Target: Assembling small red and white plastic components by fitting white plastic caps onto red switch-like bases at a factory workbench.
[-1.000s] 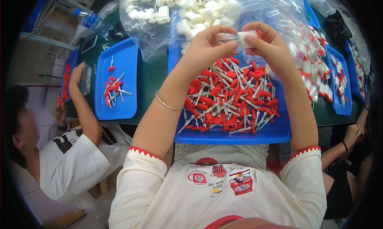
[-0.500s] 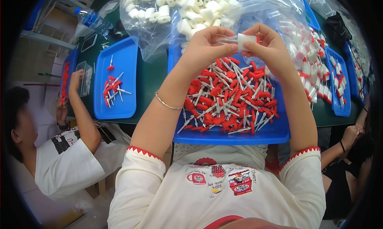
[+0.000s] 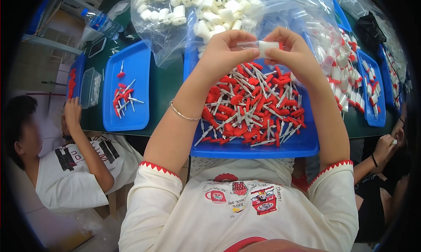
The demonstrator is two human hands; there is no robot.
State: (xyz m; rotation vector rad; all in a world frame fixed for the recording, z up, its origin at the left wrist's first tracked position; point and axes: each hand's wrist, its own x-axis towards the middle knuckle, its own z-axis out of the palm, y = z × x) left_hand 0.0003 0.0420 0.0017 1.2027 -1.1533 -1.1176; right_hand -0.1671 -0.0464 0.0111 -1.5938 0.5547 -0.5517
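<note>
Above the blue tray, both hands meet over one small assembly. A white foam-like cylinder with a bit of red at its right end is pinched in my right hand. Closed around a clear tapered tube that meets the cylinder's left end is my left hand. My fingers partly hide where tube and cylinder join. Beneath them, a heap of red-headed pieces with thin grey-white stems fills the tray.
Beyond my hands lies a clear bag of white hollow cylinders. Finished-looking white-and-red pieces are piled at right, beside a narrow blue tray. A left blue tray holds several stemmed pieces. Co-workers sit on both sides; a bottle stands far left.
The white cylinder has shifted slightly left and down, and my right fingers have closed further over it. The left co-worker's hand has moved from the clear box toward the body.
</note>
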